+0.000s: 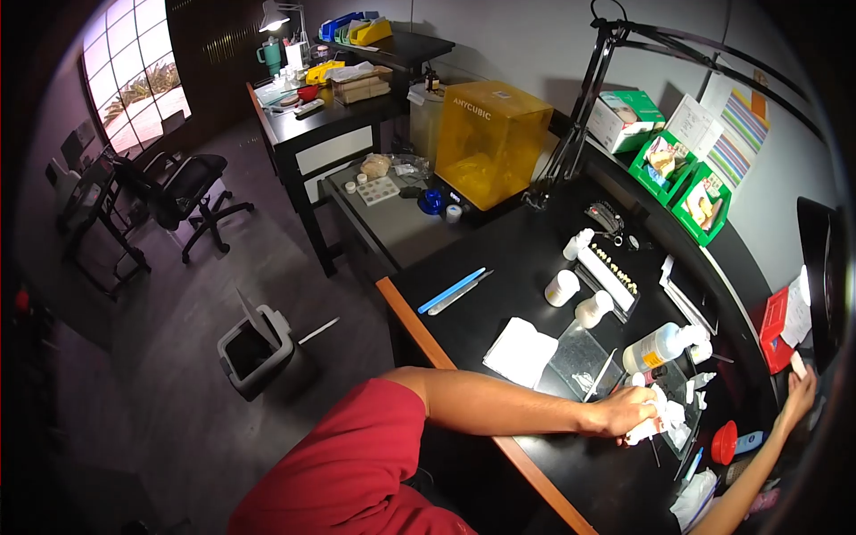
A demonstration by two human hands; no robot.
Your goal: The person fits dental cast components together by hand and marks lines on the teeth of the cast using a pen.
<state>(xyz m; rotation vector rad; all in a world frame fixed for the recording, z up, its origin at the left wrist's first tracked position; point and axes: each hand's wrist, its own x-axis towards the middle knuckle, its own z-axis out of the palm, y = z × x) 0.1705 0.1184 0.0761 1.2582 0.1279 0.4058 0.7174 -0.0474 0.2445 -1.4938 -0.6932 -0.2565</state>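
My left hand (624,415), at the end of the red sleeve, is closed on a crumpled white tissue (658,419) over the black desk. Close by it stand a clear bottle with an orange label (654,348) and a glass plate (578,361) with a thin white tool on it. A stack of white sheets (520,351) lies to the left of the plate. At the far right my right hand (801,392) pinches a small pale piece (798,365), just beside a red bin (777,330) with white paper in it.
White jars (562,288) and a shade guide (613,276) stand behind the plate. Blue and grey tools (455,291) lie near the orange desk edge (415,321). A red cup (724,442) sits at right. An amber-covered machine (492,143), green bins (702,205) and a lamp arm (593,98) are behind.
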